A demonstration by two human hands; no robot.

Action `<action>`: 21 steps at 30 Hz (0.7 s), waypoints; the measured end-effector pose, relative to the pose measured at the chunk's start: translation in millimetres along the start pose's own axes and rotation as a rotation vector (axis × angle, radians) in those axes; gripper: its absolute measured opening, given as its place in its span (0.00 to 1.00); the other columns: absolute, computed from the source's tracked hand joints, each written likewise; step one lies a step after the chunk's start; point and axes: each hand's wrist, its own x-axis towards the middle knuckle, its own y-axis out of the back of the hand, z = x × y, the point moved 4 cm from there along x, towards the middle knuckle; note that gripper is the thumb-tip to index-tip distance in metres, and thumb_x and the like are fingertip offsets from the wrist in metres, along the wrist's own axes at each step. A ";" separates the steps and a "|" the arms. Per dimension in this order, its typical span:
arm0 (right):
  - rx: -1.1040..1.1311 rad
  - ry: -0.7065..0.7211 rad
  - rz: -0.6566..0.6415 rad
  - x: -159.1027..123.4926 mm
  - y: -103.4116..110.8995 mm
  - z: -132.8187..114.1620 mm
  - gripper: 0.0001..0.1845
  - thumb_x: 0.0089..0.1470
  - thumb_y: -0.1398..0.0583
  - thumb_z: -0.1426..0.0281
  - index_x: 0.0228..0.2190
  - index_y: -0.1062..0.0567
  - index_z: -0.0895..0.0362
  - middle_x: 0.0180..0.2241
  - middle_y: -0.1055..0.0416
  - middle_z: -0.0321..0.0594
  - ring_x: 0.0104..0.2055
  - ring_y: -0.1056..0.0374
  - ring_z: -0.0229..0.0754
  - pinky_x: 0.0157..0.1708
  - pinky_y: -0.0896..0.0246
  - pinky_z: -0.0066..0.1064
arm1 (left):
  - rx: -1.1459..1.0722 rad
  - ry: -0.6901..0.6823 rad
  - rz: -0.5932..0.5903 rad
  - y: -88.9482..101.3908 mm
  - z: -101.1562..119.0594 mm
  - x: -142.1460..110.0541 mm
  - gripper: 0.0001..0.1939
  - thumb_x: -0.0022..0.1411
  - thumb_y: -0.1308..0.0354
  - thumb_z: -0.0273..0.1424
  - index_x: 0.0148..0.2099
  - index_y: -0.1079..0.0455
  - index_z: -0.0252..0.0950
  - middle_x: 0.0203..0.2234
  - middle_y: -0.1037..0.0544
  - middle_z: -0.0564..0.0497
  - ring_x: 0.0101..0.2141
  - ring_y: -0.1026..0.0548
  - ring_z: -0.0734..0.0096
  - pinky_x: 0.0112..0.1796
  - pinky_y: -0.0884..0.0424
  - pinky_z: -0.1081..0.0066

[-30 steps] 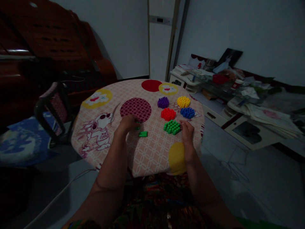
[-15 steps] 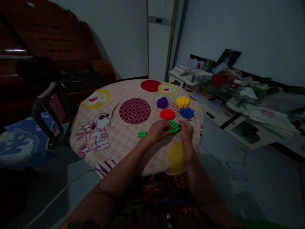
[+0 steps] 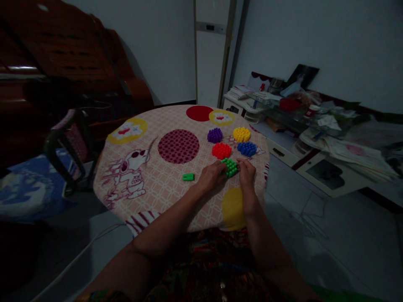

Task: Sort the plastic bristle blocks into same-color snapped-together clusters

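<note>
On the cloth-covered round table (image 3: 163, 113), my left hand (image 3: 211, 174) is closed at the left side of a green cluster of knobbed plastic building pieces (image 3: 232, 167). Its fingertips press against the cluster and hide the small green piece they carried there. My right hand (image 3: 247, 171) grips the same cluster from the right, thumb and fingers pinched at its edge. To the left of my left hand, a loose green two-pronged piece (image 3: 188, 177) lies flat.
Behind the green cluster sit similar red (image 3: 221, 150), blue (image 3: 247, 149), purple (image 3: 214, 135) and yellow clusters (image 3: 242, 134). A chair (image 3: 67, 151) stands left of the table, and a cluttered low cabinet (image 3: 283, 147) runs along the right wall.
My left hand picked up a green piece beside the loose one and brought it right to the green cluster, where it now presses. My right hand stays at the cluster's right edge.
</note>
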 end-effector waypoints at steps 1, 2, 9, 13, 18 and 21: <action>0.002 0.001 0.001 0.2 -0.1 0.7 0.19 0.54 0.44 0.60 0.37 0.19 0.57 0.37 0.20 0.43 0.37 0.28 0.45 0.39 0.34 0.36 | -0.011 -0.001 0.001 0.2 -0.9 -0.3 0.05 0.61 0.41 0.27 0.41 0.29 0.37 0.40 0.24 0.48 0.39 0.25 0.65 0.39 0.31 0.69; 0.005 0.001 0.000 0.5 -0.4 1.4 0.19 0.54 0.45 0.60 0.37 0.19 0.57 0.36 0.20 0.43 0.37 0.29 0.45 0.39 0.34 0.36 | -0.023 -0.003 -0.001 0.5 -1.5 -0.5 0.05 0.60 0.41 0.27 0.41 0.29 0.37 0.39 0.24 0.48 0.39 0.25 0.65 0.39 0.31 0.70; 0.021 -0.012 0.010 1.3 -1.6 2.8 0.19 0.53 0.44 0.60 0.36 0.19 0.58 0.36 0.20 0.43 0.36 0.29 0.45 0.39 0.34 0.36 | -0.081 -0.034 0.020 1.0 -0.7 0.7 0.05 0.58 0.41 0.24 0.38 0.30 0.36 0.36 0.25 0.49 0.38 0.26 0.67 0.39 0.32 0.70; 0.011 -0.017 0.008 0.8 -1.1 1.4 0.19 0.53 0.44 0.60 0.36 0.19 0.58 0.37 0.20 0.43 0.37 0.28 0.45 0.38 0.34 0.36 | -0.092 -0.030 0.022 0.7 1.8 1.2 0.05 0.58 0.39 0.25 0.38 0.31 0.37 0.36 0.25 0.50 0.38 0.26 0.67 0.39 0.32 0.70; 0.009 -0.003 0.008 0.1 -1.2 -0.7 0.18 0.53 0.44 0.61 0.35 0.19 0.57 0.35 0.20 0.41 0.36 0.29 0.44 0.38 0.34 0.35 | -0.050 0.049 0.036 28.3 -8.7 -1.9 0.09 0.58 0.36 0.28 0.42 0.29 0.36 0.38 0.23 0.49 0.36 0.26 0.67 0.38 0.32 0.69; 0.024 -0.003 0.010 -0.7 -1.8 -1.3 0.17 0.53 0.44 0.61 0.35 0.20 0.57 0.36 0.20 0.42 0.36 0.29 0.44 0.38 0.34 0.35 | 0.062 0.190 -0.064 56.7 -32.6 -8.2 0.08 0.58 0.37 0.30 0.41 0.27 0.35 0.35 0.22 0.48 0.34 0.25 0.66 0.35 0.34 0.70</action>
